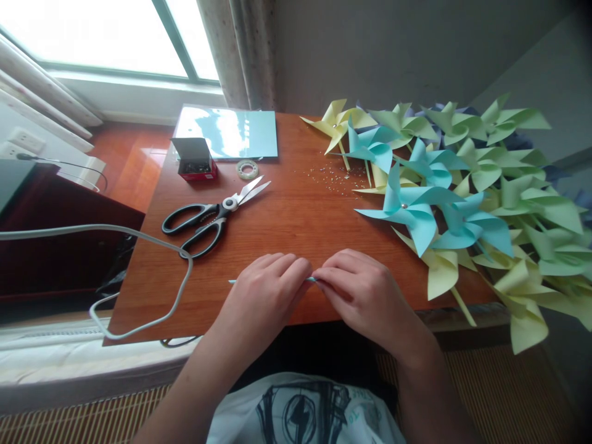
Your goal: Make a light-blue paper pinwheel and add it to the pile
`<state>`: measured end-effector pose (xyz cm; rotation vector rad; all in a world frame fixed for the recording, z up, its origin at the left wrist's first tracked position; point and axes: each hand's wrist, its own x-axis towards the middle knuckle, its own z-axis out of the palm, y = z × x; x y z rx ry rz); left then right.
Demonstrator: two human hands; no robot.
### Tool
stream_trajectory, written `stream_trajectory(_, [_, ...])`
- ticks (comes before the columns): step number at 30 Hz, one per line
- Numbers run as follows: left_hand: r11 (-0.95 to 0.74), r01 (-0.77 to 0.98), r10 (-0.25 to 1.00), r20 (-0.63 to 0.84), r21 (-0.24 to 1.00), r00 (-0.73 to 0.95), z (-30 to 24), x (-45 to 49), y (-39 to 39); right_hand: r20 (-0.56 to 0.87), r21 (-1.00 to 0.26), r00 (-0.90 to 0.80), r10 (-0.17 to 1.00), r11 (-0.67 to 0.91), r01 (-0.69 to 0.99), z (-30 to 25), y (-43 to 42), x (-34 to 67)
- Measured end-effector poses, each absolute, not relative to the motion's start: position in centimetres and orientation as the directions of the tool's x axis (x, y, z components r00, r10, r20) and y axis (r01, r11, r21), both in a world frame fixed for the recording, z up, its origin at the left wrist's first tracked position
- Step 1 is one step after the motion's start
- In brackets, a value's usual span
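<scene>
Close to the table's front edge, my two hands hold a thin light-blue rolled paper stick (311, 279). My left hand (272, 280) is closed around its middle, and one end pokes out to the left. With fingertips pinched together, my right hand (358, 285) grips the stick's right end. Only a short stretch of it shows between the hands; the rest is hidden by my fingers. Beyond my left hand lie black-handled scissors (222, 213) with their blades slightly apart. To the right of my right hand is a blue paper pinwheel (407, 206) with a pin in its centre.
Several yellow, green (485, 163) and blue pinwheels crowd the right side. A clear tape roll (247, 169), a small open box (197, 166) and light-blue paper sheets (261, 135) are at the back left. Paper crumbs (340, 179) dot the wooden table (296, 216). A white cable (185, 287) loops over the left edge.
</scene>
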<state>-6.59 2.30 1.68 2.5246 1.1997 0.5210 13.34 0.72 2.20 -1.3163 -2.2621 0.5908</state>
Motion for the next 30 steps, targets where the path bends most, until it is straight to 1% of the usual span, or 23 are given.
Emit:
stream_trajectory(3, [-0.634,0.674,0.770,0.231,0.379,0.595,2.0,-6.4,2.4,0.179,-0.599,-0.383,0.906,0.409,0.689,2.1,0.7,13.1])
stream_trajectory(4, [-0.651,0.656,0.758,0.277,0.381,0.591,2.1,-6.4,2.4,0.194,-0.623,-0.350,0.916,0.391,0.678,2.0,0.7,13.1])
stream_trajectory(6, [-0.693,0.594,0.720,0.425,0.408,0.548,2.4,-6.4,2.2,0.223,-0.714,-0.254,0.941,0.336,0.615,1.8,0.8,12.9])
stream_trajectory(7, [-0.711,0.554,0.700,0.513,0.433,0.497,2.6,-6.5,2.0,0.225,-0.774,-0.195,0.955,0.296,0.559,1.6,0.9,12.8])
stream_trajectory(9, [-0.721,0.490,0.675,0.657,0.490,0.336,2.7,-6.8,1.5,0.191,-0.884,-0.074,0.979,0.204,0.420,1.3,0.9,12.5])
stream_trajectory(11, [-0.704,0.455,0.668,0.726,0.546,0.162,2.7,-6.9,1.0,0.115,-0.953,0.015,0.993,0.106,0.285,0.9,0.8,12.0])
stream_trajectory(12, [-0.684,0.437,0.682,0.725,0.585,0.096,2.6,-6.8,0.7,0.070,-0.976,0.046,0.996,0.059,0.210,0.7,0.7,11.8])
stream_trajectory(13, [-0.656,0.401,0.710,0.704,0.640,0.038,2.5,-6.6,0.5,0.023,-0.993,0.071,0.997,0.014,0.119,0.6,0.6,11.5])
stream_trajectory(14, [-0.592,0.350,0.773,0.634,0.726,-0.009,2.3,-6.3,0.4,-0.029,-0.999,0.084,0.996,-0.030,0.011,0.5,0.5,11.1])
stream_trajectory(16, [-0.375,0.187,0.922,0.386,0.908,-0.023,1.9,-5.4,0.4,-0.111,-0.973,0.086,0.990,-0.091,-0.213,0.3,0.4,10.5])
stream_trajectory(17, [-0.234,0.100,0.972,0.234,0.967,0.012,1.7,-4.9,0.4,-0.129,-0.949,0.082,0.988,-0.098,-0.301,0.3,0.3,10.2])
stream_trajectory(18, [-0.101,0.003,0.993,0.101,0.995,0.057,1.4,-4.4,0.5,-0.134,-0.926,0.079,0.988,-0.096,-0.364,0.2,0.2,10.0])
stream_trajectory(20, [0.097,-0.190,0.992,-0.079,0.977,0.096,0.9,-3.4,0.6,-0.130,-0.900,0.082,0.988,-0.083,-0.427,0.3,0.1,9.6])
stream_trajectory(22, [0.205,-0.337,0.975,-0.161,0.919,0.155,0.5,-2.8,0.6,-0.133,-0.890,0.095,0.987,-0.076,-0.449,0.3,0.1,9.3])
stream_trajectory(24, [0.254,-0.427,0.963,-0.186,0.868,0.194,0.2,-2.3,0.5,-0.142,-0.881,0.095,0.985,-0.082,-0.465,0.3,0.0,9.1])
stream_trajectory(26, [0.283,-0.482,0.957,-0.212,0.829,0.198,0.1,-2.1,0.4,-0.137,-0.882,0.099,0.986,-0.076,-0.465,0.4,-0.1,8.9])
stream_trajectory(30, [0.304,-0.533,0.953,-0.259,0.790,0.160,0.2,-1.8,0.4,-0.131,-0.913,0.133,0.982,-0.068,-0.401,0.3,-0.3,8.7])
